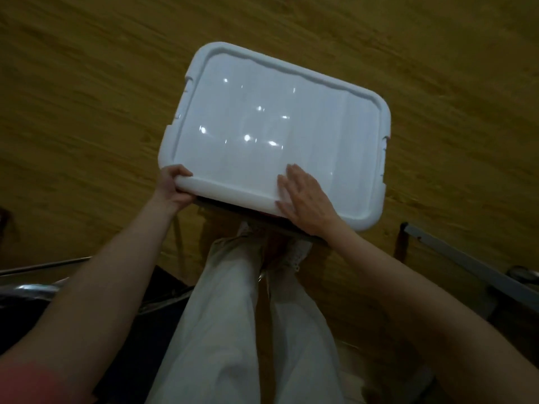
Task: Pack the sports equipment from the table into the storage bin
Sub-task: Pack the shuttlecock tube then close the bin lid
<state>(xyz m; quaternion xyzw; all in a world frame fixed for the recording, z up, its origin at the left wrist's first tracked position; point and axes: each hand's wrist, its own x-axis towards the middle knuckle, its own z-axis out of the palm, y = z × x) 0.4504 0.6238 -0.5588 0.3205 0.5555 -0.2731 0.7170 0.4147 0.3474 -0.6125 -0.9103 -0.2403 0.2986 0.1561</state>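
A white plastic lid point(262, 118) lies over the storage bin on the wooden floor, covering nearly all of it. Only a dark strip of the bin point(233, 207) shows under the lid's near edge. My left hand point(175, 186) grips the lid's near left corner, fingers curled over the rim. My right hand point(306, 196) lies flat on the lid near its front edge, fingers straight and pressing down. No sports equipment is visible; the bin's contents are hidden by the lid.
I stand right behind the bin, my legs in light trousers point(248, 316) and my shoes point(297, 255) close to its near side. A grey metal table frame point(466, 266) is at the right, a dark metal-edged object point(43, 287) at the left.
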